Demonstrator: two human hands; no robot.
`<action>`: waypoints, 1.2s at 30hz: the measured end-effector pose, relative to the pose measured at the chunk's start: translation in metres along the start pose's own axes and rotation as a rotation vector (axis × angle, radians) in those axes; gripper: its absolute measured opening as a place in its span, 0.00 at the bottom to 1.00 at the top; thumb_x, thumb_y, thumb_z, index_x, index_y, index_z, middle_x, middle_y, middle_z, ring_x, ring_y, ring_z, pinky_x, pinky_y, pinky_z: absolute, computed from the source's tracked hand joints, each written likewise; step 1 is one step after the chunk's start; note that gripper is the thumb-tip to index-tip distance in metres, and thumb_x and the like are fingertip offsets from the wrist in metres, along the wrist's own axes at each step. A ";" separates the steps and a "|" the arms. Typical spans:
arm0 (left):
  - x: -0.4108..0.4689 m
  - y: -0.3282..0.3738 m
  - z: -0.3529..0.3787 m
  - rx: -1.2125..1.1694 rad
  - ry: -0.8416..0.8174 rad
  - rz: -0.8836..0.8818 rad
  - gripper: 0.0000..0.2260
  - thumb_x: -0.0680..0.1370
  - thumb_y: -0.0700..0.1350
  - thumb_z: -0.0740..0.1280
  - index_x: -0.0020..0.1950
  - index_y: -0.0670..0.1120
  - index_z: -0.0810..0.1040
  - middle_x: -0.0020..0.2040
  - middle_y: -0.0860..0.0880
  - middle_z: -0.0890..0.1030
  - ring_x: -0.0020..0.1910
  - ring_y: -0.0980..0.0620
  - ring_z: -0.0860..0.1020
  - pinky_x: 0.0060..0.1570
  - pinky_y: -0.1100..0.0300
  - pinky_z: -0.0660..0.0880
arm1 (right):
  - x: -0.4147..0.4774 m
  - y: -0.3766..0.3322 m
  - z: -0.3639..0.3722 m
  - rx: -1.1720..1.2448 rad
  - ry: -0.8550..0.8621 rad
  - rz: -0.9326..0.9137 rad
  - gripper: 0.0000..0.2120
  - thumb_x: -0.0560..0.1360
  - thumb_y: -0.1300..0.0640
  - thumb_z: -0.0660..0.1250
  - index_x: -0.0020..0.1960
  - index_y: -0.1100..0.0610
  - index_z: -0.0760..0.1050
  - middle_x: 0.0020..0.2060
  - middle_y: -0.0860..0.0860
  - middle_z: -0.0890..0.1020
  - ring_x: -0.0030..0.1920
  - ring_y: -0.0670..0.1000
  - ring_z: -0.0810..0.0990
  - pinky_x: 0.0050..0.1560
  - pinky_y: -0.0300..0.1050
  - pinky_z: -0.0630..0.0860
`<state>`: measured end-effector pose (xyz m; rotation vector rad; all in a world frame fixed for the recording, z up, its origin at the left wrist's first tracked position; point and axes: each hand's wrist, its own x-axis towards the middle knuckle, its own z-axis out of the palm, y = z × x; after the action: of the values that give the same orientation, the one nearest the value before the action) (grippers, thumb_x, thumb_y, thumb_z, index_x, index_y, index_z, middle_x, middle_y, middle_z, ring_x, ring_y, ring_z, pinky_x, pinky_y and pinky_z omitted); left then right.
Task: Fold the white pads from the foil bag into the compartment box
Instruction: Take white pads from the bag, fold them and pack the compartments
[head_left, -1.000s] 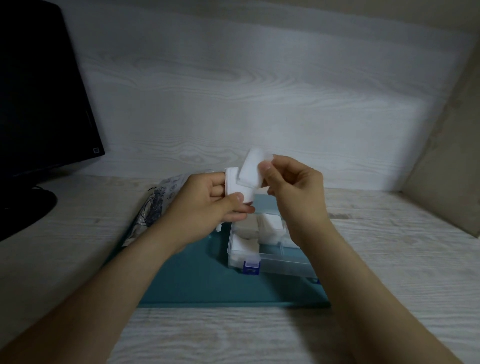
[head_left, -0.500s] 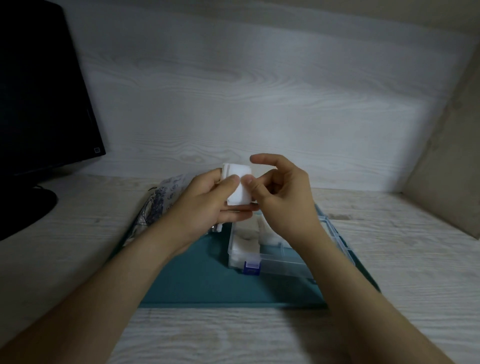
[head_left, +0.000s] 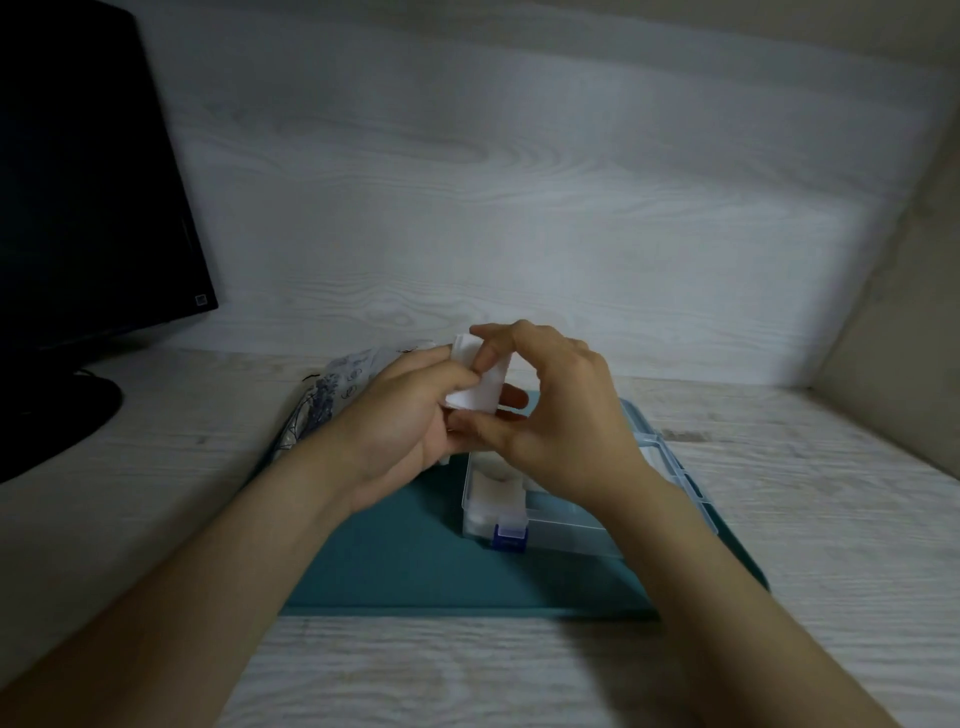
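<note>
Pad (head_left: 482, 388) held between both hands at frame centre, above the box (head_left: 566, 532).
The pad is pinched by the curled fingers of the left hand (head_left: 405, 415) and the right hand (head_left: 563, 415). More pads (head_left: 493, 491) are seen in the box's lower-left compartments, and the box is set on a teal mat (head_left: 405, 566). The bag (head_left: 327, 400) is partly hidden behind the left hand.

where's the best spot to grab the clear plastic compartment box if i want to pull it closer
Probably the near-left corner of the clear plastic compartment box, beside its blue latch, coming from the near left over the teal mat. That low straight wall is exposed; the right forearm covers the box's right side.
</note>
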<state>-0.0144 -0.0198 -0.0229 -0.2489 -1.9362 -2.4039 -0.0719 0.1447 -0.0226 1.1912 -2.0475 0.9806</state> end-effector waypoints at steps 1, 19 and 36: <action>0.000 0.000 -0.001 -0.004 -0.014 -0.008 0.16 0.86 0.37 0.57 0.72 0.38 0.76 0.63 0.34 0.82 0.61 0.33 0.81 0.65 0.38 0.78 | 0.000 0.000 0.000 0.012 0.004 0.006 0.22 0.66 0.49 0.85 0.53 0.49 0.77 0.62 0.41 0.83 0.60 0.44 0.80 0.64 0.38 0.70; 0.001 -0.010 0.014 0.257 0.101 0.125 0.24 0.74 0.44 0.65 0.71 0.49 0.73 0.50 0.44 0.81 0.45 0.49 0.80 0.50 0.51 0.81 | 0.008 0.002 -0.017 0.388 -0.041 0.335 0.11 0.80 0.65 0.68 0.58 0.55 0.84 0.44 0.52 0.88 0.46 0.52 0.87 0.52 0.59 0.83; -0.012 -0.053 0.037 1.317 -0.137 0.459 0.22 0.86 0.60 0.58 0.76 0.53 0.73 0.75 0.60 0.74 0.72 0.61 0.71 0.73 0.63 0.67 | -0.019 0.069 -0.065 0.035 0.118 0.801 0.06 0.74 0.57 0.69 0.42 0.51 0.85 0.33 0.51 0.86 0.37 0.53 0.85 0.39 0.48 0.83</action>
<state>-0.0063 0.0272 -0.0682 -0.6427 -2.6206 -0.5746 -0.1175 0.2297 -0.0216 0.2718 -2.4478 1.3942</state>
